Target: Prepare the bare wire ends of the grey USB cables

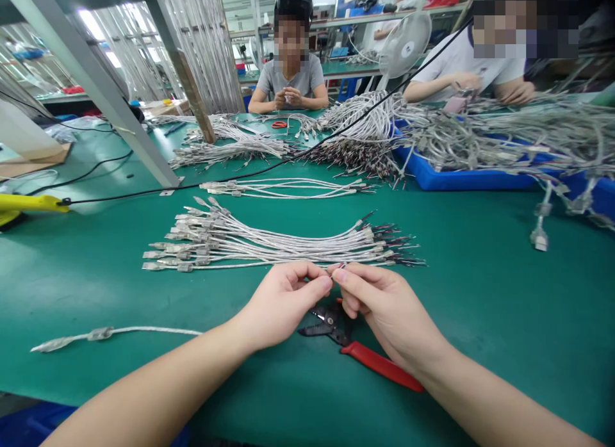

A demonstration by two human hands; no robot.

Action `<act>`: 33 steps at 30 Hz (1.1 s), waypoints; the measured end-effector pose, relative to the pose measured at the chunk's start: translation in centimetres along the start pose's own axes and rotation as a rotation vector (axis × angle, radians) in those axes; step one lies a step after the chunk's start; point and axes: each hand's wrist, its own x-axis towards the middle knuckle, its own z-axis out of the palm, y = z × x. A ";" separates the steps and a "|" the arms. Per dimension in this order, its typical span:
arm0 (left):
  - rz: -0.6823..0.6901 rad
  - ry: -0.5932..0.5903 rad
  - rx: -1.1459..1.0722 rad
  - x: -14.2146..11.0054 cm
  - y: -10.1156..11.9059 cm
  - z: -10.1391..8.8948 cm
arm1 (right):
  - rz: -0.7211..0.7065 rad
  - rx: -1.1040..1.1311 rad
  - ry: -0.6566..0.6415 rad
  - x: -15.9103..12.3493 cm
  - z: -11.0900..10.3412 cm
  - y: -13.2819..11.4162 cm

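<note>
My left hand and my right hand meet tip to tip, each with thumb and forefinger pinched on the thin dark and light wires of a USB cable's stripped end. A white USB cable runs from its plug at the left to beneath my left forearm; its middle is hidden there. Wire strippers with red handles lie under my right hand, jaws pointing left, one handle partly covered by the hand. Just beyond my fingers, a row of white USB cables lies with plugs left and bare wires right.
A smaller cable bundle lies behind the row. Blue trays heaped with cables stand at right. A black cord crosses the table from a yellow tool. A grey post rises at left. Two people sit across the table.
</note>
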 end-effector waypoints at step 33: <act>0.151 0.135 0.076 0.5 -0.6 -0.4 | 0.129 0.322 -0.069 -0.7 0.1 -0.9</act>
